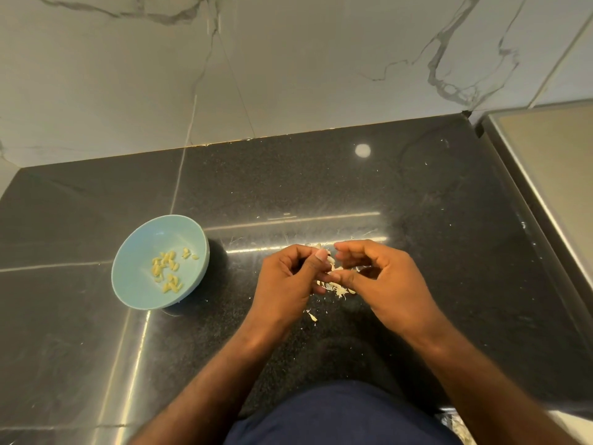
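Closely, left hand (285,282) and right hand (383,279) pinch one papery, pale garlic clove (331,261)

Head-worn camera looks steeply down, close over the counter (321,187).

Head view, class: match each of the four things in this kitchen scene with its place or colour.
1 bowl
2 peeled garlic cloves
3 garlic skins
4 countertop

A black, speckled
B light blue
C inside the bowl
D loose heap right of the bowl

Pairs: 1-B, 2-C, 3-D, 4-A.
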The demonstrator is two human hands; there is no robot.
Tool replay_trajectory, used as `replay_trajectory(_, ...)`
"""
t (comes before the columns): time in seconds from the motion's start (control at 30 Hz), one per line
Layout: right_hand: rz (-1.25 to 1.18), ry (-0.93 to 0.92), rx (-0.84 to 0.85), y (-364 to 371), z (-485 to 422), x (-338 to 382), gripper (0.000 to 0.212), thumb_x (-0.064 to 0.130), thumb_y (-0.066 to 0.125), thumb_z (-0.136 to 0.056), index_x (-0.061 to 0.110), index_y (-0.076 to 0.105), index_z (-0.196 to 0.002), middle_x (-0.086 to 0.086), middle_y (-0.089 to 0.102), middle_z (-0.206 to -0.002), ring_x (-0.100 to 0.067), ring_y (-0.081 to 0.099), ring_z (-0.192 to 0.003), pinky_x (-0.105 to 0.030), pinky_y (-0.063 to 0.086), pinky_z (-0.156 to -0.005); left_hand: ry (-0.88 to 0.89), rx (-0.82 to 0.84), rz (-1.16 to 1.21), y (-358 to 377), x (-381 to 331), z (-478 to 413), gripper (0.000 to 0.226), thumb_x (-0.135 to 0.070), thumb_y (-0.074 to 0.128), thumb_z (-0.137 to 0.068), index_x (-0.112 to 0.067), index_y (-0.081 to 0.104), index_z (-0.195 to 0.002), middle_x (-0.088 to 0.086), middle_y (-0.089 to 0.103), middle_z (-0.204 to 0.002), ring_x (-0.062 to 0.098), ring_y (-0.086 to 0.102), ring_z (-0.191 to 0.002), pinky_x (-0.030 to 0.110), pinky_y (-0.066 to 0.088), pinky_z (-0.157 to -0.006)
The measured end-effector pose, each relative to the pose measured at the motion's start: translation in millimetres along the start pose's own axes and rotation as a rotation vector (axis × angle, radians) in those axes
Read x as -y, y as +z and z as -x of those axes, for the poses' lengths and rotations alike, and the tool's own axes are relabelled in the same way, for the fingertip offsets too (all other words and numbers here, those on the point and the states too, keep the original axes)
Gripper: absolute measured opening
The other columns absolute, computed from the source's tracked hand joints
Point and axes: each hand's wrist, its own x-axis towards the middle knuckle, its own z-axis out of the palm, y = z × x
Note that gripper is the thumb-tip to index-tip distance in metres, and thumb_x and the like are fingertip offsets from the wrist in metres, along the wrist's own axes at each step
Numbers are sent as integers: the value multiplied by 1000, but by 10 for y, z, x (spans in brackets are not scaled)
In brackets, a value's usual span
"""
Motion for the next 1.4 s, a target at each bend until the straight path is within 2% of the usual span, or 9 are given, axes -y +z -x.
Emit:
replay_trajectory(0.17,-11,-70,-41,61,6,5,11,11,68,-92,21,74,-92,9,73,-82,-6,69,-74,-19,54,-67,5,41,-39,46,-4,15,18,-19,55,-100,-8,67,-92,8,71,-80,14,68,-70,23,55,-61)
replay_trajectory(0.33,-104,-38,53,65,25,53,17,13,71,-90,27,70,-100,7,76,-88,-9,72,-79,-22,57,-69,84,3,-140,11,-14,35,14,-20,56,-99,-11,67,-93,5,69,-74,8,65,-63,19,53,-58)
replay_trajectory(0.53,-144,-45,-45,51,19,38,12,12,70,-89,22,74,-95,10,75,-84,-5,71,-76,-18,55,-69,67,120,-156,-19,-32,38,12,-15,60,-97,-17,70,-101,0,74,-87,15,71,-78,24,56,-65)
replay_trajectory(0.77,-108,-91,-77,50,67,37,16,11,73,-88,24,75,-96,11,75,-85,-6,70,-78,-19,55,-71,122,111,-232,-19,-86,21,11,-10,65,-93,-18,73,-93,4,74,-80,13,70,-72,19,56,-65)
replay_trajectory(0.93,-157,-87,-89,58,65,54,16,12,74,-87,25,75,-95,10,75,-84,-10,72,-79,-23,57,-72,155,66,-267,-18,-75,16,5,-14,67,-92,-16,72,-90,7,72,-76,23,69,-69,33,60,-61)
replay_trajectory(1.0,-244,-18,-61,61,38,51,13,10,73,-86,20,76,-94,4,77,-85,-13,73,-81,-26,58,-74,163,52,-269,-25,-69,24,5,-17,68,-91,-13,71,-89,10,70,-72,31,66,-66,42,57,-61)
replay_trajectory(1.07,-370,52,-26,60,19,43,13,5,72,-85,12,76,-95,-6,77,-85,-17,72,-78,-28,57,-71,159,43,-248,-22,-64,30,8,-18,70,-89,-11,70,-86,14,68,-70,37,61,-63,42,53,-57)
replay_trajectory(1.2,-596,144,-15,70,18,54,18,-3,70,-83,6,71,-99,-11,74,-80,-19,70,-72,-26,57,-64,138,34,-234,-4,-60,32,6,-14,70,-88,-10,67,-84,14,66,-69,21,55,-57,31,46,-53)
replay_trajectory(1.4,-475,92,-56,125,12,44,15,2,68,-87,11,73,-97,-8,76,-81,-16,71,-73,-26,58,-67,121,-12,-230,13,-42,42,5,-13,69,-90,-13,68,-86,11,68,-71,18,59,-60,32,51,-56)
